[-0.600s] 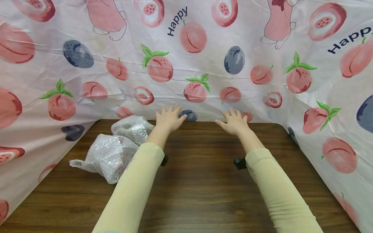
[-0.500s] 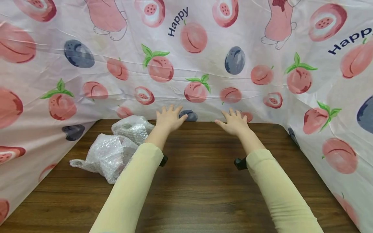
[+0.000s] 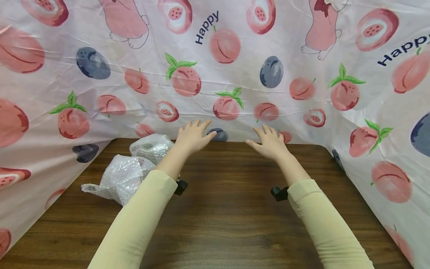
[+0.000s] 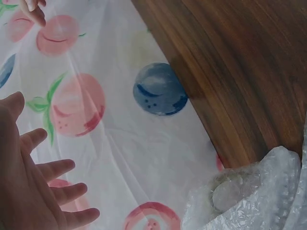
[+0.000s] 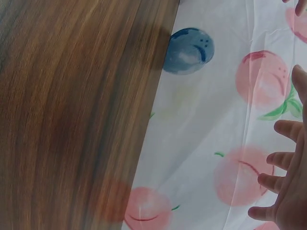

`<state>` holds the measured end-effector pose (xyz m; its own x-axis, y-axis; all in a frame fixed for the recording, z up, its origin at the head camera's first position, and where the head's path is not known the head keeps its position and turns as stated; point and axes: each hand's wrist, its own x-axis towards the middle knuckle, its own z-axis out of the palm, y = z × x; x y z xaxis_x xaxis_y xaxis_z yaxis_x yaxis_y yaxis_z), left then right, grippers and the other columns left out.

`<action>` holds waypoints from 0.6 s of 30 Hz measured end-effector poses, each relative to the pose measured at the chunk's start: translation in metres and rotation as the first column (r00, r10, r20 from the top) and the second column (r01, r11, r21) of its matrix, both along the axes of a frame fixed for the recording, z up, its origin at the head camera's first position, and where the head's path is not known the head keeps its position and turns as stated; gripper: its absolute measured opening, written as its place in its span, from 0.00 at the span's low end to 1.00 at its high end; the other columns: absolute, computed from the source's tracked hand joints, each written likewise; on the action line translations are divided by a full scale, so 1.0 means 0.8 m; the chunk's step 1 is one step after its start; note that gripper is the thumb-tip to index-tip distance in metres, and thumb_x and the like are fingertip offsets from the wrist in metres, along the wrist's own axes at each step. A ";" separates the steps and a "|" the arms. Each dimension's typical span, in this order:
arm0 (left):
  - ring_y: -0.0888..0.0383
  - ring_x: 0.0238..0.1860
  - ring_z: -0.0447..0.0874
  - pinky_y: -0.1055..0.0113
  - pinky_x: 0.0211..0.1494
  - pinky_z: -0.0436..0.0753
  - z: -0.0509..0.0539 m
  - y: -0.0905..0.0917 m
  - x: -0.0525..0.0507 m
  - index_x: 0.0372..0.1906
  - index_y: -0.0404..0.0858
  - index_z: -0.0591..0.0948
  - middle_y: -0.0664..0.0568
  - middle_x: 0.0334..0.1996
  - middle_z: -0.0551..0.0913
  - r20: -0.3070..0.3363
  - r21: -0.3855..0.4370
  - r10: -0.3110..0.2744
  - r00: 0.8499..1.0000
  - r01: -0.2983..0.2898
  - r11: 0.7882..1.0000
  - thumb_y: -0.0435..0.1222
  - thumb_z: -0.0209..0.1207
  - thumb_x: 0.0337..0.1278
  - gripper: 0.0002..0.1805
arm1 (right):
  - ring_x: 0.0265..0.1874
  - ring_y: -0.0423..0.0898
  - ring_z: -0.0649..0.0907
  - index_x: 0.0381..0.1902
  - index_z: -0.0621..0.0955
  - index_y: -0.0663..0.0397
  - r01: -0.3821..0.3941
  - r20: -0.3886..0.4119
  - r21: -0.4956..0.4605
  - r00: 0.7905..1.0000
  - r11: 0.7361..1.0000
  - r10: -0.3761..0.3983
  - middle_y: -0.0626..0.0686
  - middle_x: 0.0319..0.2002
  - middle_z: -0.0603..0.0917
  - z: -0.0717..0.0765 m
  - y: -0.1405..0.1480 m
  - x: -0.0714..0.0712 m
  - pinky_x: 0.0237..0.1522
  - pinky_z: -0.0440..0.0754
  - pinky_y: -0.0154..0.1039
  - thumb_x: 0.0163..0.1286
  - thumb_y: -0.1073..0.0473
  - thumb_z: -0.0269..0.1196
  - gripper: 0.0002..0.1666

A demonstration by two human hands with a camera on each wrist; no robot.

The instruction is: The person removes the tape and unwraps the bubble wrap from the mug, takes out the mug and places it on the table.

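Both arms reach forward over a dark wooden table (image 3: 228, 209). The left hand (image 3: 193, 139) has its fingers spread and holds nothing; it is near the far edge, beside two bubble-wrapped bundles. The right hand (image 3: 271, 144), fingers apart as well, holds nothing to the right of it. Nearer of the bundles is a clear bubble-wrapped one (image 3: 122, 177) with a twisted tail, partly hidden by the left sleeve. Behind it sits a second bubble-wrapped bundle (image 3: 151, 147); in the left wrist view this wrap (image 4: 259, 191) shows a round shape inside. What the wraps contain cannot be told.
A white cloth (image 3: 248, 71) printed with peaches, blue fruit and rabbits hangs behind the table and along both sides. Dark wrist-camera mounts (image 3: 280, 193) are worn on the forearms. The table's far edge (image 5: 156, 100) meets the cloth.
Both hands have lifted slightly and turned, thumbs still pointing inward. The left forearm has shifted left, covering more of the nearer bundle. The head view has tilted slightly. The bundles stay put.
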<state>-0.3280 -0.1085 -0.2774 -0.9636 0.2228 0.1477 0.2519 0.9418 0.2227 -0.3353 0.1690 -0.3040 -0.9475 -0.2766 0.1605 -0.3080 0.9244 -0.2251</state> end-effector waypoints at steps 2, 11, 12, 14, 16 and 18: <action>0.38 0.71 0.47 0.36 0.65 0.52 0.001 -0.003 0.003 0.76 0.55 0.54 0.42 0.73 0.53 -0.009 0.007 -0.009 1.000 0.009 1.000 0.64 0.38 0.66 0.37 | 0.70 0.66 0.50 0.75 0.58 0.50 -0.009 -0.015 -0.012 1.000 1.000 0.009 0.64 0.74 0.49 0.001 -0.001 0.003 0.62 0.46 0.70 0.68 0.28 0.47 0.47; 0.39 0.69 0.53 0.37 0.63 0.57 0.008 -0.017 0.021 0.75 0.54 0.56 0.41 0.71 0.58 -0.084 0.012 -0.041 0.996 0.043 0.999 0.64 0.39 0.65 0.38 | 0.70 0.64 0.51 0.75 0.59 0.49 -0.047 -0.067 -0.027 0.997 0.999 0.045 0.62 0.74 0.51 0.001 -0.010 0.016 0.62 0.46 0.70 0.67 0.27 0.49 0.48; 0.39 0.69 0.54 0.37 0.63 0.57 0.009 -0.019 0.023 0.75 0.54 0.57 0.42 0.71 0.59 -0.092 0.016 -0.045 0.995 0.046 0.999 0.64 0.40 0.65 0.38 | 0.71 0.63 0.51 0.75 0.59 0.48 -0.050 -0.071 -0.030 0.996 0.998 0.048 0.62 0.74 0.51 0.000 -0.011 0.017 0.62 0.46 0.70 0.67 0.27 0.48 0.48; 0.40 0.69 0.55 0.37 0.63 0.58 0.011 -0.021 0.028 0.75 0.53 0.57 0.42 0.70 0.60 -0.109 0.024 -0.052 0.993 0.055 0.998 0.64 0.40 0.65 0.38 | 0.71 0.62 0.51 0.75 0.59 0.48 -0.057 -0.079 -0.035 0.995 0.998 0.054 0.62 0.74 0.51 -0.001 -0.012 0.020 0.62 0.45 0.70 0.66 0.27 0.48 0.48; 0.40 0.69 0.55 0.37 0.63 0.58 0.011 -0.023 0.032 0.75 0.53 0.58 0.43 0.70 0.61 -0.124 0.032 -0.062 0.990 0.066 0.997 0.64 0.40 0.65 0.38 | 0.71 0.62 0.51 0.75 0.59 0.47 -0.063 -0.088 -0.044 0.994 0.997 0.059 0.61 0.74 0.51 -0.001 -0.014 0.023 0.63 0.45 0.69 0.66 0.26 0.48 0.48; 0.41 0.69 0.55 0.37 0.62 0.58 0.012 -0.025 0.036 0.75 0.52 0.58 0.43 0.70 0.61 -0.136 0.039 -0.075 0.988 0.081 0.996 0.65 0.40 0.65 0.38 | 0.71 0.61 0.51 0.75 0.59 0.47 -0.072 -0.098 -0.054 0.993 0.996 0.066 0.61 0.74 0.52 0.000 -0.016 0.027 0.63 0.45 0.69 0.66 0.26 0.49 0.48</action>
<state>-0.2989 -0.1288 -0.2678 -0.9144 0.2863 0.2861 0.3542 0.9081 0.2233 -0.3140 0.1561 -0.3042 -0.9061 -0.3283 0.2670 -0.3931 0.8866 -0.2437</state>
